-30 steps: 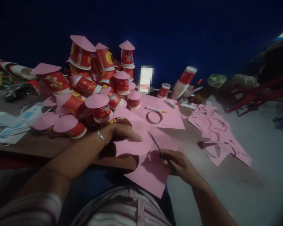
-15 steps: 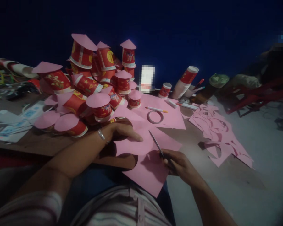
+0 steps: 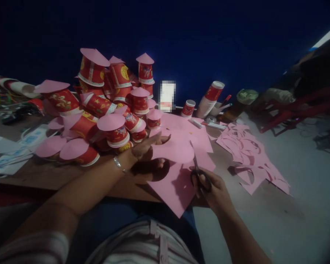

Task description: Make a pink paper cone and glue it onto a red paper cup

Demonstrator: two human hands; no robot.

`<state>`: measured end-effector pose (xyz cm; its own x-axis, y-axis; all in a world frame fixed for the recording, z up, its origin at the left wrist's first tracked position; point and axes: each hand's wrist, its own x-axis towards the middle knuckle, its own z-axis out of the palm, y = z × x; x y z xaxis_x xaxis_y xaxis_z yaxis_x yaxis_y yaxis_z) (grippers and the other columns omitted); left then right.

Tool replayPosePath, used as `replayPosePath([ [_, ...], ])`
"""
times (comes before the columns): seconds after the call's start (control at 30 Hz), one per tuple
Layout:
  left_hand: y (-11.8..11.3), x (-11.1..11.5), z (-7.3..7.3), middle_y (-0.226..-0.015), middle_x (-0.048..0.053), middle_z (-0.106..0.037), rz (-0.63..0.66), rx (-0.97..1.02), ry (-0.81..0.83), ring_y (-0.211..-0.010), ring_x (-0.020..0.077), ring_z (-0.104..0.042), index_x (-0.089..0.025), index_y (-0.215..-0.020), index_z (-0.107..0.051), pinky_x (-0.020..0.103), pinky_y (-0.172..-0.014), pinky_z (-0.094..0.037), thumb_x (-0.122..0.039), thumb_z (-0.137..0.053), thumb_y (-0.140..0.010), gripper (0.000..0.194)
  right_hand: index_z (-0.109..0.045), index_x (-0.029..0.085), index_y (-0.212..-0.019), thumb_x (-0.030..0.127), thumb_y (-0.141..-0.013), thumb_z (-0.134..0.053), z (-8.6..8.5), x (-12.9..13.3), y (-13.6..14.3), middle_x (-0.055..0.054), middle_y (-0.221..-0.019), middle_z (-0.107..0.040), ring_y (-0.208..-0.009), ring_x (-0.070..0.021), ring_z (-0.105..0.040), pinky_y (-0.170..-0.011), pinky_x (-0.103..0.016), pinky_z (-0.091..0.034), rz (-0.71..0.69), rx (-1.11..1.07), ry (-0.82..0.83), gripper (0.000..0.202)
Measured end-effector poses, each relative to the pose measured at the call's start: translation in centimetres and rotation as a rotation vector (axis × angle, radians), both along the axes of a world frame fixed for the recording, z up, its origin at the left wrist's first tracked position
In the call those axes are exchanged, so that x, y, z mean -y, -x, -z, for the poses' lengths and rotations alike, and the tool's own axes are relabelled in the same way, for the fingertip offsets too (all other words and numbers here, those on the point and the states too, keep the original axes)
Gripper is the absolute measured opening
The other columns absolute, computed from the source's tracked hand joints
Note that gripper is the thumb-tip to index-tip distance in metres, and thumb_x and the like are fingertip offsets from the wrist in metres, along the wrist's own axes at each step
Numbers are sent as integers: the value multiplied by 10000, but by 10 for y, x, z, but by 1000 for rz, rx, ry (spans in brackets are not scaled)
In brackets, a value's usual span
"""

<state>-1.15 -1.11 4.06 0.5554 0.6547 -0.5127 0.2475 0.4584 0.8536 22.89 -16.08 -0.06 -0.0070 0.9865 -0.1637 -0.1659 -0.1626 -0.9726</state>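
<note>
My left hand [image 3: 147, 147], with a silver bracelet at the wrist, grips a raised piece of pink paper [image 3: 177, 149] with a rounded right edge. Its thumb shows below the paper. In my right hand [image 3: 215, 185] are scissors [image 3: 195, 161] with dark handles, their blades pointing up and away, close to the right edge of that piece. Whether the blades touch it, I cannot tell. Beneath lies another pink sheet [image 3: 176, 194] with a curved cut-out, its near corner jutting past the table edge.
Red paper cups with pink paper cones [image 3: 112, 126] are heaped at the left. Pink paper scraps [image 3: 244, 146] lie at the right. Farther back stand a single red cup [image 3: 188, 108], a cup stack [image 3: 211, 96] and a blurred white rectangle [image 3: 167, 96]. Several markers [image 3: 214, 125] lie near the stack.
The left hand has lifted the pink paper piece off the sheets, and it now hides the tape ring and orange-tipped marker. The scissors have turned more upright and shifted slightly right.
</note>
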Motion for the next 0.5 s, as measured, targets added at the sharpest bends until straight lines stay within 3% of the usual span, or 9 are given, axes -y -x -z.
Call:
replayPosePath([
  [0.1, -8, 1, 6, -792, 133, -733, 15, 329, 132, -762, 246, -687, -134, -820, -680, 363, -722, -539, -890, -545, -723, 774, -710, 171, -1120, 564, -843, -742, 2, -4, 9, 19, -680, -555, -493, -91, -466, -412, -216, -390, 155, -55, -66, 483],
  [0.2, -14, 6, 12, -818, 137, -740, -65, 539, 96, -785, 242, -704, -134, -846, -672, 325, -682, -525, -921, -614, -625, 819, -719, 171, -1112, 520, -877, -721, 4, -8, 20, 15, -694, -577, -525, -93, -499, -458, -219, -434, 237, 2, -124, 421],
  [0.3, -23, 18, 14, -714, 104, -708, -78, 487, 62, -656, 185, -668, -129, -810, -652, 253, -557, -468, -787, -829, -513, 743, -724, 167, -1078, 518, -883, -705, 6, -9, 33, 9, -683, -602, -544, -107, -533, -490, -235, -472, 255, 104, -169, 402],
  [0.4, -33, 31, 17, -701, 65, -703, -294, 373, 39, -599, 150, -644, -151, -804, -610, 241, -528, -473, -593, -905, -598, 570, -713, 171, -1104, 502, -895, -682, 8, -8, 44, 16, -654, -605, -538, -114, -541, -493, -239, -479, 261, 181, -191, 393],
  [0.5, -42, 34, 20, -551, 20, -616, -431, 278, 35, -471, 132, -571, -163, -693, -563, 245, -445, -434, -573, -880, -647, 520, -697, 175, -1142, 460, -912, -657, 9, -7, 52, 18, -650, -614, -545, -117, -556, -498, -235, -481, 255, 242, -207, 368],
])
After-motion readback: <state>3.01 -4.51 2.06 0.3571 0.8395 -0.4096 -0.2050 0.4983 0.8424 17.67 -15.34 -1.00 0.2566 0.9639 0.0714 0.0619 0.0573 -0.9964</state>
